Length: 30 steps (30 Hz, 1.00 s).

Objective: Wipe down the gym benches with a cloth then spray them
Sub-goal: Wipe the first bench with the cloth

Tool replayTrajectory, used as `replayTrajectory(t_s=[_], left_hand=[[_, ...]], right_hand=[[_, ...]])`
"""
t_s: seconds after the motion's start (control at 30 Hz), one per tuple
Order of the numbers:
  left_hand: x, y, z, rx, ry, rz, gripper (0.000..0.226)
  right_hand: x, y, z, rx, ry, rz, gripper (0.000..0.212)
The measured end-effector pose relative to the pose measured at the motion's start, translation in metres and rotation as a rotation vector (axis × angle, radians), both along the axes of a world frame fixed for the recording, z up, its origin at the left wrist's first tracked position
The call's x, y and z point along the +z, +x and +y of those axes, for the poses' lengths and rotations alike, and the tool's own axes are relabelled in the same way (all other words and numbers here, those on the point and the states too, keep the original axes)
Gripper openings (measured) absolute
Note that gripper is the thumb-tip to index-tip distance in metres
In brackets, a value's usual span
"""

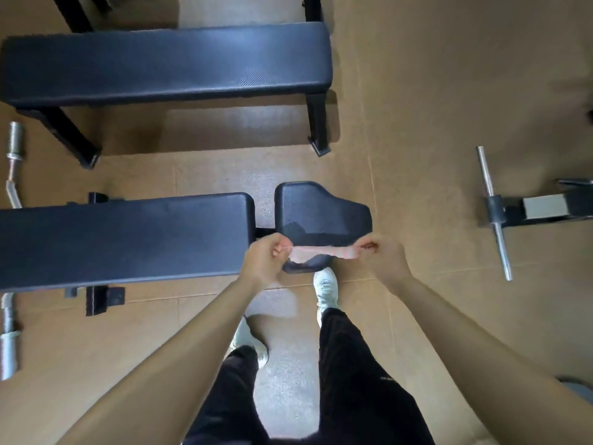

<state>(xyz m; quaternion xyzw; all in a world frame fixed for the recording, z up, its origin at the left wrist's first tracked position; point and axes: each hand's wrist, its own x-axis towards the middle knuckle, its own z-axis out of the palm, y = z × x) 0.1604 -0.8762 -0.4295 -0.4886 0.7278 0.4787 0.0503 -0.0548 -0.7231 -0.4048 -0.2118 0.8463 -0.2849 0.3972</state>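
Head view, item one: thin pale-pink cloth (pixel 321 252), drawn out into a strip between my two hands, just above the near edge of the small black padded seat pad (pixel 324 210).

Item two: left hand (pixel 264 263), fingers curled, pinching one cloth end; right hand (pixel 386 260), pinching the other.

Item three: long black padded bench (pixel 122 239) beside that seat; second black flat bench (pixel 167 62) beyond.

Step, as I judge it: readying the cloth (wiping phase, spraying comes later). Next move calls for gathering it into one hand and pressing it flat onto the pad.
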Motion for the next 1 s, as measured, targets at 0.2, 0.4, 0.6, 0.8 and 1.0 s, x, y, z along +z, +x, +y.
replayTrajectory(t_s=[0.2, 0.4, 0.6, 0.8, 1.0], left_hand=[[-0.033, -0.080, -0.014, 0.069, -0.078, 0.133, 0.005], [-0.105, -0.090, 0.009, 0.005, -0.089, 0.089, 0.008], [-0.178, -0.068, 0.032, -0.167, -0.104, -0.153, 0.027], [-0.188, -0.044, 0.054, 0.012, -0.258, -0.277, 0.056], [-0.203, -0.022, 0.072, 0.154, -0.149, -0.268, 0.075]], right_hand=[[-0.033, -0.060, -0.016, -0.008, -0.067, 0.327, 0.011], [-0.104, -0.050, 0.012, 0.052, -0.026, 0.320, 0.007], [-0.188, -0.041, 0.022, 0.391, 0.147, 0.248, 0.038], [-0.224, -0.048, -0.026, 0.716, 0.007, 0.590, 0.069], [-0.265, -0.064, -0.055, 1.056, 0.043, 0.729, 0.072]])
